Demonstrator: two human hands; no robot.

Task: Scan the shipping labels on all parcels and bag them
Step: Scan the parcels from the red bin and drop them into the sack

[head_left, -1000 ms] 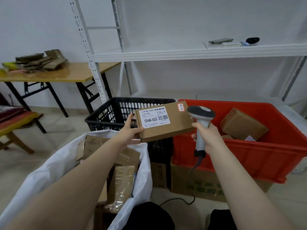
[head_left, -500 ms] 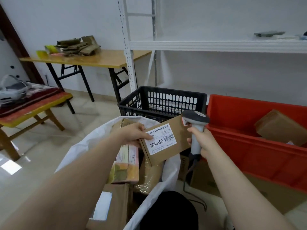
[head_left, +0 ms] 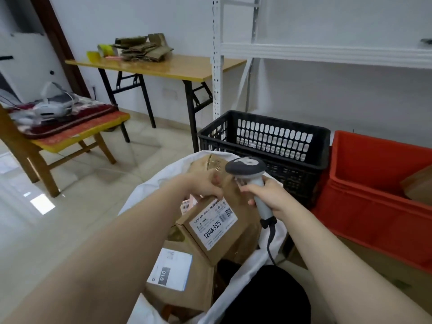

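Over white bag (head_left: 149, 190) mouth, 6 o'clock | left hand (head_left: 205, 183) grips top edge of labelled parcel (head_left: 211, 230), label up, probably to set it inside | right hand (head_left: 266, 196), at its 3 o'clock, clamps scanner (head_left: 247, 170) clear of the drop

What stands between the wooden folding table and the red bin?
A black slotted basket, with a white rack post behind its left end, shown in the head view.

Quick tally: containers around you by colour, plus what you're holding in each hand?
White bag: 1
Black crate: 1
Red bin: 1
Scanner, in right hand: 1
Parcel, in left hand: 1
Total: 5
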